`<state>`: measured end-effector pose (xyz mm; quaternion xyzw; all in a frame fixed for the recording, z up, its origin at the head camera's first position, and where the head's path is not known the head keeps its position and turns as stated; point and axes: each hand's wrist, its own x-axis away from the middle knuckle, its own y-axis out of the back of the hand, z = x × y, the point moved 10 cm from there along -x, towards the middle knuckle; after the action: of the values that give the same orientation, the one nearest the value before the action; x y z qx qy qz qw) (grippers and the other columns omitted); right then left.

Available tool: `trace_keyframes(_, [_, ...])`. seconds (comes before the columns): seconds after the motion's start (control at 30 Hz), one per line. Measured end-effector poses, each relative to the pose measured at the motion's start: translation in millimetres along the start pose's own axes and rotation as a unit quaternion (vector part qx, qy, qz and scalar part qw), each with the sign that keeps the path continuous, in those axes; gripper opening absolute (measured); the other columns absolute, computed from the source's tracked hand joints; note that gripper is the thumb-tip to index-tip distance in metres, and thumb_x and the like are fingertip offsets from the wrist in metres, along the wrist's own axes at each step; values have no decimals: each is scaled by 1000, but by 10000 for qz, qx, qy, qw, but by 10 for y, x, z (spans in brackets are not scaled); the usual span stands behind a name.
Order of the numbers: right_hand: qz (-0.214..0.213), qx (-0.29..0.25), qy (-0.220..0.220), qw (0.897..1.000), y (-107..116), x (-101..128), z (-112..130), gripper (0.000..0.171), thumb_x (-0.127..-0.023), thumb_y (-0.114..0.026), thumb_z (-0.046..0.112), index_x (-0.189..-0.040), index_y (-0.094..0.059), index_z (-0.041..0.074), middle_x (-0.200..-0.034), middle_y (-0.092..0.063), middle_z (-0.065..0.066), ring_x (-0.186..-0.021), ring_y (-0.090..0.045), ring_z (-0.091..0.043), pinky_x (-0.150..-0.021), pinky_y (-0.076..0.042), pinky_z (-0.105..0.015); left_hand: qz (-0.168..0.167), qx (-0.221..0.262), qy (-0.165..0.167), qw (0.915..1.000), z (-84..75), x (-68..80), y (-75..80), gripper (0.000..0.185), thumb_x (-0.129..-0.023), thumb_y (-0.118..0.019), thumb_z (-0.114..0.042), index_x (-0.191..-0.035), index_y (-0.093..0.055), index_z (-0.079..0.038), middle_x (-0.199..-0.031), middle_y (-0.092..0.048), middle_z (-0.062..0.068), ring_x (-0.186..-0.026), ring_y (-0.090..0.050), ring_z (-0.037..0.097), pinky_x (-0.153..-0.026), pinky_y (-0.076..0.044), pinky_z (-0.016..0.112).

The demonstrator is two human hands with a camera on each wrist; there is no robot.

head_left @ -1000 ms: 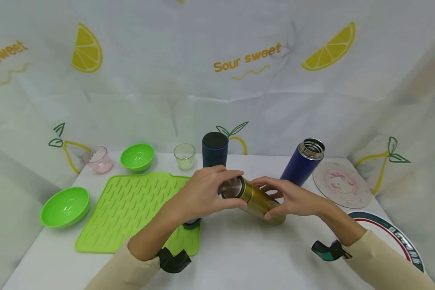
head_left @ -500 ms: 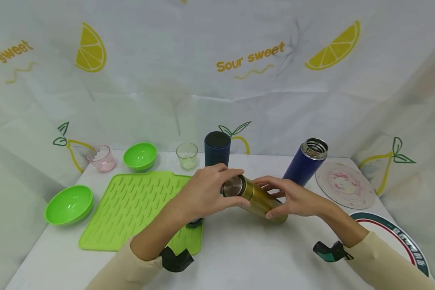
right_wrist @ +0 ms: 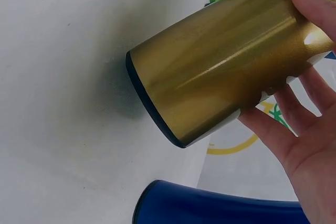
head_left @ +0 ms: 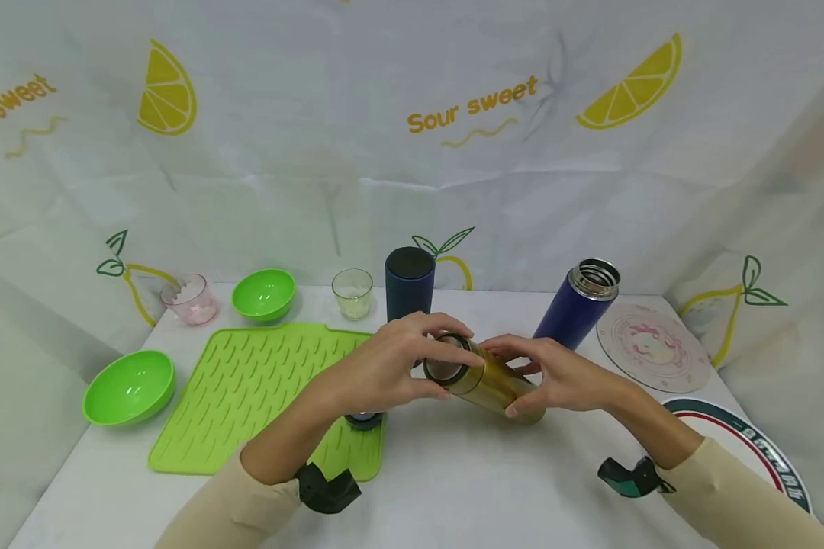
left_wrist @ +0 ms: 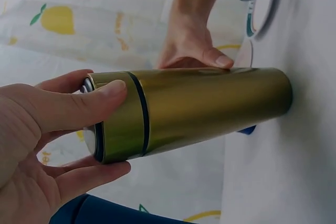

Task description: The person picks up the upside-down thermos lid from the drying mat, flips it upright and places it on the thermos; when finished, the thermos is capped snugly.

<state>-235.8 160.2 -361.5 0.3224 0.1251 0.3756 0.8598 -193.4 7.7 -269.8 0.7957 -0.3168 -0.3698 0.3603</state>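
Over the middle of the white table point(head_left: 453, 488) we hold a gold metal flask point(head_left: 490, 381) between both hands, tilted, its base end low and to our right, just above or on the tabletop; we cannot tell from the head view whether it touches. Our left hand point(head_left: 384, 366) curls round the flask's gold lid band point(left_wrist: 123, 116), thumb on top and fingers underneath, as the left wrist view shows plainly. Our right hand point(head_left: 556, 374) grips the flask body, thumb pressed on its upper side and fingers wrapped beneath.

Behind the flask stands a dark navy cylindrical cup point(head_left: 409, 282), and to its right a blue metal flask with an open steel mouth point(head_left: 577, 305), leaning in the head view. Beside the navy cup, on the left, sits a small clear glass point(head_left: 352, 293). A lime green ribbed silicone mat point(head_left: 247, 389) lies left of our hands, with a small dark round cap point(head_left: 364, 419) on its near right edge, partly hidden under our left wrist. One green plastic bowl point(head_left: 264, 293) rests behind the mat, another green bowl point(head_left: 129, 385) at its left, and a pink glass cup point(head_left: 189, 299) near the far left corner. A round patterned coaster point(head_left: 652, 347) lies well to the right.
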Motion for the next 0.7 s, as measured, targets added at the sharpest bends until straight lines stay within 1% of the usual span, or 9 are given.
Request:
trace_keyframes(0.1, [-58, -62, -6, 10000, 8, 9, -8, 80, -78, -90, 26, -147, -49, 21, -145, -59, -6, -131, -60, -32, -101, -58, -40, -12, -19, -7, 10000, -9, 1, -2, 50, -80, -87, -18, -128, -73, -24, -140, -62, 2, -127, -59, 20, -100, -52, 33])
trace_keyframes(0.2, [-145, -94, -11, 9998, 25, 27, -30, 81, -79, -89, 24, -148, -47, 19, -147, -57, -8, -131, -60, -34, -101, -58, -44, -99, -72, 76, 9999, 3, -3, -3, 57, -83, -85, -17, -136, -67, -24, -145, -58, 4, -133, -57, 21, -101, -53, 33])
trace_keyframes(0.3, [-286, -65, -13, 9996, 51, 43, -64, 81, -81, -88, 23, -149, -45, 16, -148, -56, -12, -131, -60, -39, -100, -58, -48, -286, -138, 299, 9990, 42, 3, 24, 66, -84, -85, -20, -145, -59, -24, -150, -54, 6, -136, -56, 21, -100, -56, 33])
trace_keyframes(0.37, [-410, -7, -20, 9992, 73, 44, -91, 80, -81, -87, 22, -149, -45, 14, -149, -55, -15, -131, -59, -42, -100, -58, -49, -485, -160, 489, 9975, 79, 28, 70, 71, -83, -86, -24, -148, -56, -24, -150, -53, 6, -135, -57, 21, -100, -57, 33])
trace_keyframes(0.43, [-540, -25, -28, 9985, 93, 38, -122, 81, -82, -86, 20, -150, -44, 11, -149, -53, -17, -132, -57, -45, -101, -57, -50, -714, -101, 647, 9953, 109, 78, 131, 72, -82, -87, -26, -147, -56, -23, -145, -55, 5, -131, -60, 20, -99, -57, 33])
trace_keyframes(0.5, [-691, -103, -32, 9975, 110, 26, -151, 81, -82, -86, 18, -150, -42, 10, -149, -52, -17, -133, -56, -44, -103, -55, -50, -937, 1, 813, 9923, 144, 157, 195, 68, -81, -87, -27, -143, -60, -21, -137, -59, 3, -120, -63, 17, -93, -59, 30])
trace_keyframes(0.57, [-877, -266, -50, 9958, 126, 8, -186, 81, -82, -85, 14, -151, -41, 11, -150, -52, -16, -135, -55, -38, -105, -53, -52, -1139, 104, 990, 9885, 189, 258, 251, 60, -81, -87, -28, -136, -65, -19, -126, -62, 0, -108, -64, 13, -84, -58, 27])
trace_keyframes(0.63, [-1105, -437, -72, 9929, 145, -16, -220, 82, -82, -85, 11, -151, -40, 11, -150, -51, -15, -136, -55, -30, -106, -52, -53, -1299, 126, 1274, 9832, 266, 384, 291, 51, -81, -88, -30, -127, -69, -19, -115, -63, -4, -95, -60, 9, -75, -55, 25])
trace_keyframes(0.7, [-1337, -649, -108, 9888, 159, -51, -261, 84, -82, -84, 8, -152, -37, 12, -151, -49, -15, -137, -54, -26, -107, -51, -56, -1437, 133, 1540, 9775, 359, 517, 320, 45, -79, -89, -30, -119, -70, -18, -108, -63, -6, -89, -57, 7, -71, -52, 24])
